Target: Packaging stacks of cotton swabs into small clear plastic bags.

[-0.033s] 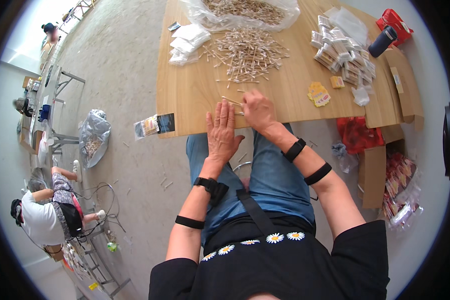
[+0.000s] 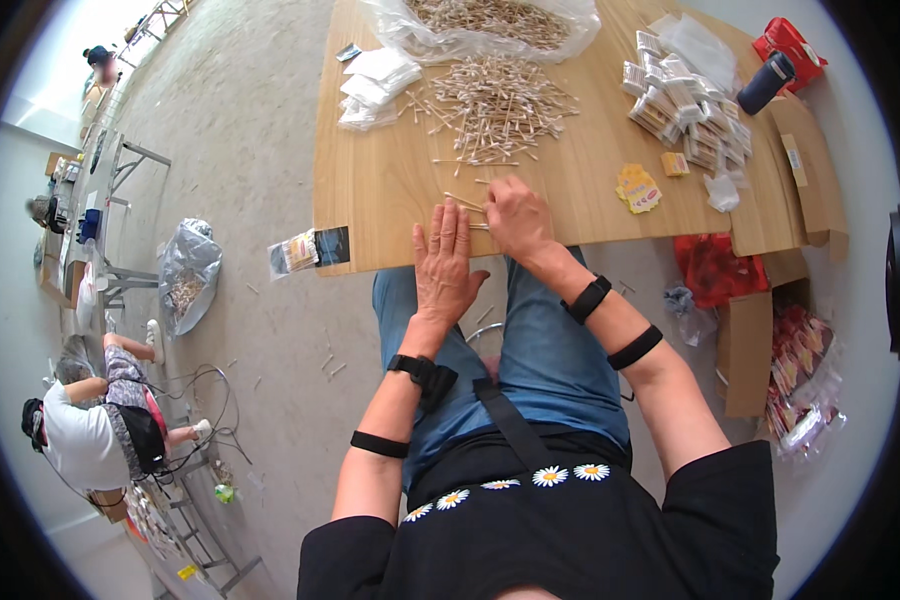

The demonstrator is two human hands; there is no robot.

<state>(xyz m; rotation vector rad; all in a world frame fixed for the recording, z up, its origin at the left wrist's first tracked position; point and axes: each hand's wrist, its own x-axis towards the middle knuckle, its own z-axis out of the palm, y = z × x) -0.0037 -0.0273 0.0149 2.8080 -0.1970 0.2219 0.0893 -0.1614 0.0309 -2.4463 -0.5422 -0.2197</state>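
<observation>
At the table's front edge my left hand (image 2: 446, 268) lies flat, its fingers stretched out and thumb apart. Just to its right, my right hand (image 2: 520, 220) is closed, fingers curled down over the wood. A few cotton swabs (image 2: 464, 202) show between the two hands, their right ends running in under the right hand's fingers. Exactly how many it grips is hidden. Beyond both hands spreads a loose pile of cotton swabs (image 2: 500, 110). Behind that, a clear plastic bag (image 2: 578, 42) holds many more.
Clear plastic sleeves (image 2: 378, 80) lie far left, packed swabs (image 2: 695, 112) at right beside yellow cards (image 2: 637, 188) and a dark bottle (image 2: 766, 84). A small packet (image 2: 295, 254) overhangs the left edge. Below right stands a cardboard box (image 2: 748, 350). Another person (image 2: 88, 420) works at left.
My right hand has shifted very slightly toward me and its fingers look sharper. My left hand stays where it was.
</observation>
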